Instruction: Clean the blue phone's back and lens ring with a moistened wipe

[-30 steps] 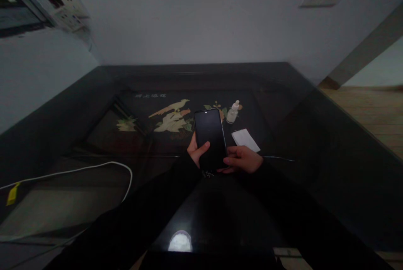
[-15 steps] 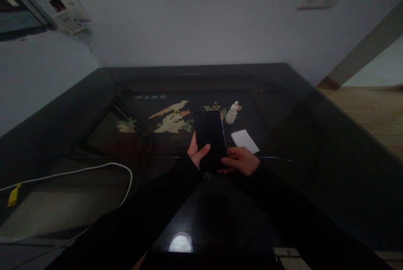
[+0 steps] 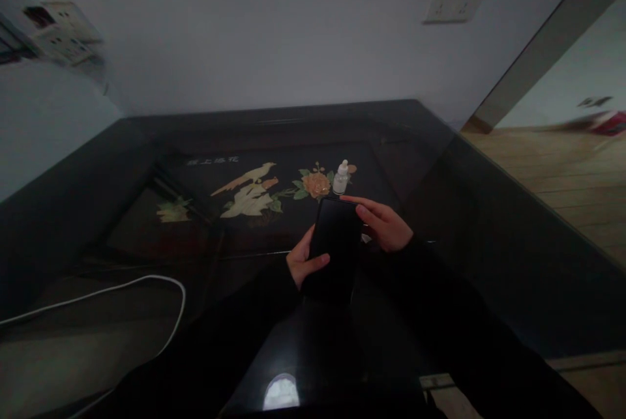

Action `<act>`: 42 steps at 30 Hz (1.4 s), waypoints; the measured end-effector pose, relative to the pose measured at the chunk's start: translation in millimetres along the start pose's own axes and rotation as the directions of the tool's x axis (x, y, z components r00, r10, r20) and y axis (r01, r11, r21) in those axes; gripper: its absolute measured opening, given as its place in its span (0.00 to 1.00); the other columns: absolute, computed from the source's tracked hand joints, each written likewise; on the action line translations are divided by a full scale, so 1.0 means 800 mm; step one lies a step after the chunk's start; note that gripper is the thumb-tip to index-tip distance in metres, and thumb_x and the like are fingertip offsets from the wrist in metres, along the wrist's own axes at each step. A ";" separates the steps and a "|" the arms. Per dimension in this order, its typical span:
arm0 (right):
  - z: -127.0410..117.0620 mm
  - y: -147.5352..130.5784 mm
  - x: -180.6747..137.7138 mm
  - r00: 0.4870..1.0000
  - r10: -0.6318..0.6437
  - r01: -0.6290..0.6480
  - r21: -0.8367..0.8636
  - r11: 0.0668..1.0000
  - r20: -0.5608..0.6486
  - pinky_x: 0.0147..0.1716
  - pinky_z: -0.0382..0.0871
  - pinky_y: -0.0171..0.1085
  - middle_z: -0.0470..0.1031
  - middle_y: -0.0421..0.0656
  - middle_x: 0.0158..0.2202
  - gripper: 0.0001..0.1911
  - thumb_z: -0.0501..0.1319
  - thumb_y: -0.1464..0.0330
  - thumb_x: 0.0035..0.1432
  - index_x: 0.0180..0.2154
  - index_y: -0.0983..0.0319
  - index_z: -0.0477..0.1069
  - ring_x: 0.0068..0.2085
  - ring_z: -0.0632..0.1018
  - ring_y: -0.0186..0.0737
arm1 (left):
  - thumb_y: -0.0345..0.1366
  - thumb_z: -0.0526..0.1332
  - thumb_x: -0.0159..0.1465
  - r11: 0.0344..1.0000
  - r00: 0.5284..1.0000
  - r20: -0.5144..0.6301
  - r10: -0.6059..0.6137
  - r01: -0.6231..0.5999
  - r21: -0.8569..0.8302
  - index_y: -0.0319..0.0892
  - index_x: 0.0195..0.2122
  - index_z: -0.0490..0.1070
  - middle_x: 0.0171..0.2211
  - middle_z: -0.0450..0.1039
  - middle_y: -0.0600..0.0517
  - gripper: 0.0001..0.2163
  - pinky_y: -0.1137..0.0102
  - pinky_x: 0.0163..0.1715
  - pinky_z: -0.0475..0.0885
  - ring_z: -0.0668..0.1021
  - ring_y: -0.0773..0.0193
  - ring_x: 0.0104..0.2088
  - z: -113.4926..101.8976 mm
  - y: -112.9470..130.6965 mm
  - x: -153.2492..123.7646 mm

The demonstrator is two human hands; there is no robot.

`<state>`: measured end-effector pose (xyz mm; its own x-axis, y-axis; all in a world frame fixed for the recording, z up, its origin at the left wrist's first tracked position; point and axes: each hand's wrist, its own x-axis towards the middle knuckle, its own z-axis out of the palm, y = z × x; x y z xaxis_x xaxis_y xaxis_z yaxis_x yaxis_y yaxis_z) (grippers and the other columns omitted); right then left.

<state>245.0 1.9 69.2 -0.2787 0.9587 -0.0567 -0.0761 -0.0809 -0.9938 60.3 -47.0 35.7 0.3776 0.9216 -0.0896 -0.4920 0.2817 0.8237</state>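
A black phone (image 3: 334, 243) with a dark screen is held above the dark table. My left hand (image 3: 302, 263) grips its lower left edge, thumb across the glass. My right hand (image 3: 382, 223) is at the phone's upper right corner, fingers stretched along the top edge and touching it. A small white dropper bottle (image 3: 340, 178) stands just beyond the phone. Only a sliver of the white paper (image 3: 365, 237) shows under my right hand.
The dark glass-topped table (image 3: 489, 243) has a bird-and-flower inlay (image 3: 254, 187). A white cable (image 3: 147, 285) loops at the left. Wall sockets (image 3: 452, 2) sit above; wooden floor (image 3: 562, 165) lies to the right.
My view has swung to the right. My right hand rose from the phone's lower right edge to its upper right corner, covering the white paper. The phone now tilts slightly to the right.
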 end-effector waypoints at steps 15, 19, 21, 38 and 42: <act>0.004 0.005 -0.004 0.999 -0.031 0.032 0.040 0.999 -0.020 0.35 0.67 0.36 0.76 0.43 0.33 0.18 0.61 0.60 0.51 0.42 0.64 0.71 0.35 0.75 0.36 | 0.33 0.66 0.50 0.998 0.998 0.067 0.011 -0.016 0.068 0.47 0.55 0.59 0.54 0.64 0.49 0.31 0.59 0.57 0.53 0.61 0.53 0.58 -0.011 -0.012 0.003; 0.008 0.002 -0.006 0.995 -0.079 0.077 -0.030 0.997 -0.058 0.34 0.67 0.36 0.76 0.43 0.32 0.17 0.59 0.60 0.52 0.42 0.63 0.71 0.34 0.75 0.36 | 0.33 0.65 0.50 0.996 0.997 0.070 0.031 -0.037 0.080 0.48 0.56 0.58 0.56 0.62 0.49 0.31 0.59 0.58 0.52 0.60 0.54 0.58 -0.016 -0.015 0.005; 0.010 -0.001 -0.007 0.993 -0.085 0.079 -0.079 0.994 -0.076 0.33 0.67 0.35 0.76 0.43 0.31 0.17 0.60 0.60 0.51 0.41 0.64 0.72 0.33 0.75 0.36 | 0.33 0.65 0.51 0.995 0.995 0.093 0.032 -0.040 0.089 0.48 0.56 0.57 0.56 0.62 0.49 0.31 0.59 0.58 0.52 0.61 0.54 0.58 -0.018 -0.015 0.006; 0.020 -0.012 -0.013 0.956 -0.281 0.240 -0.330 0.913 -0.083 0.36 0.68 0.37 0.76 0.45 0.36 0.17 0.55 0.62 0.56 0.44 0.65 0.69 0.37 0.76 0.38 | 0.35 0.64 0.53 0.968 0.988 0.114 0.101 -0.124 0.219 0.43 0.60 0.49 0.59 0.56 0.47 0.35 0.60 0.59 0.49 0.58 0.55 0.59 -0.015 -0.007 0.006; 0.022 -0.012 -0.011 0.932 -0.355 0.324 -0.275 0.905 -0.069 0.48 0.65 0.40 0.70 0.48 0.49 0.20 0.55 0.62 0.56 0.50 0.62 0.64 0.51 0.70 0.40 | 0.36 0.64 0.52 0.947 0.985 0.076 0.154 -0.169 0.274 0.42 0.61 0.46 0.61 0.50 0.47 0.38 0.62 0.60 0.46 0.53 0.55 0.61 -0.017 -0.004 0.009</act>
<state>231.2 -10.6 80.5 -0.1663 0.9415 0.2930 0.1038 0.3122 -0.9443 53.9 -37.8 25.0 0.3561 0.9309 0.0815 -0.3153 0.0376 0.9482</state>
